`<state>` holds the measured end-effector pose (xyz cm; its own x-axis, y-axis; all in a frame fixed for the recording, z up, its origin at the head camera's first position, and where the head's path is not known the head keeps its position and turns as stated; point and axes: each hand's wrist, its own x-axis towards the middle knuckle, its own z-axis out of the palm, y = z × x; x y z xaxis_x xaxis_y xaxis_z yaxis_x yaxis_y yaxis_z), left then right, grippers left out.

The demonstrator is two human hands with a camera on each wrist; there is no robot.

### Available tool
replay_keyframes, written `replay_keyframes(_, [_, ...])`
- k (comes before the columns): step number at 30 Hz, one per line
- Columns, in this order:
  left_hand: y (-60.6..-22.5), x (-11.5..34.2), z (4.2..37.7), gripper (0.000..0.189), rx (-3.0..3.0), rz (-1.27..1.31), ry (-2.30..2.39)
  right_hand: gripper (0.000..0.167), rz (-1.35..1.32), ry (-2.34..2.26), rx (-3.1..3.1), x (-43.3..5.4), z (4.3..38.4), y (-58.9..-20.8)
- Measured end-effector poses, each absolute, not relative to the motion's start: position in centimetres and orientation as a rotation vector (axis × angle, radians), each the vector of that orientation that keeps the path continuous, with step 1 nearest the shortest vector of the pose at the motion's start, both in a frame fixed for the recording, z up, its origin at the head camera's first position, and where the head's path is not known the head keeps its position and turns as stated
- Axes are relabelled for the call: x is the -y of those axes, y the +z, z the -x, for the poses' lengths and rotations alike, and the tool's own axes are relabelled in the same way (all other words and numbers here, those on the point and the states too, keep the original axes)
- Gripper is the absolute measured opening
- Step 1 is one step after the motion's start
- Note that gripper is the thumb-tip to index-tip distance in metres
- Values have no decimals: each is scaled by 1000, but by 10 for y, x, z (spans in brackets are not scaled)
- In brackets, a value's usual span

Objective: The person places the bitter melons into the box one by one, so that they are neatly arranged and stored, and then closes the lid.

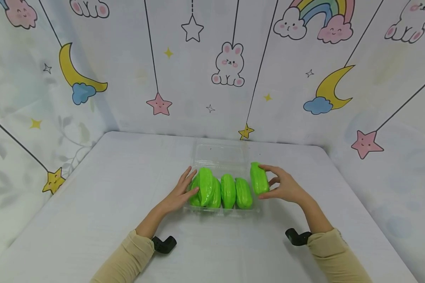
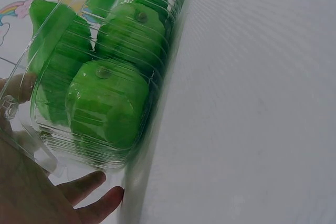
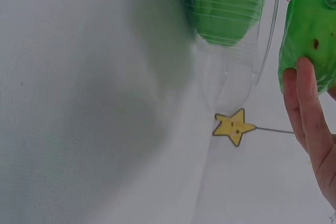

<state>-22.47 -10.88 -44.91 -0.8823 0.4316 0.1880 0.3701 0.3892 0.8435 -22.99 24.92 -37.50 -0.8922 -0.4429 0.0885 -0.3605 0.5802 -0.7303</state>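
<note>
In the head view my right hand (image 1: 285, 186) holds a bright green, oblong, ridged piece (image 1: 259, 179), thumb at its near end and fingers at its far end. It is raised just right of a clear plastic clamshell box (image 1: 221, 211). The right wrist view shows fingertips pressed against this green piece (image 3: 315, 35), which has a small dark spot. Several similar green pieces (image 1: 228, 191) lie in the box, one stacked on others at the left. My left hand (image 1: 178, 194) rests at the box's left side, fingers extended; the left wrist view shows fingertips (image 2: 86, 187) beside the box wall.
The box's transparent lid (image 1: 219, 153) lies folded back toward the wall. A white cloth covers the table (image 1: 134, 169). Behind it hangs a backdrop (image 1: 198, 70) printed with stars, moons and rabbits. Each wrist carries a black device (image 1: 164, 244).
</note>
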Motion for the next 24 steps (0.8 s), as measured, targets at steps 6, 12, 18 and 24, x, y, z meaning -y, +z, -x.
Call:
replay_keyframes(6, [-449,108,225,64,-2565,-743,1535,92,758,-1221,-2670,-240,231,-379])
replay_keyframes(12, [-449,109,225,64,-2577,-745,1525,91,777,-1233,-2651,-230,232,-380])
replay_keyframes(18, [-448,109,224,64,-2575,-744,1526,91,800,-1244,-2614,-217,232,-382])
replay_keyframes(24, [-448,109,224,63,-2581,-735,1523,91,819,-1242,-2596,-207,232,-382])
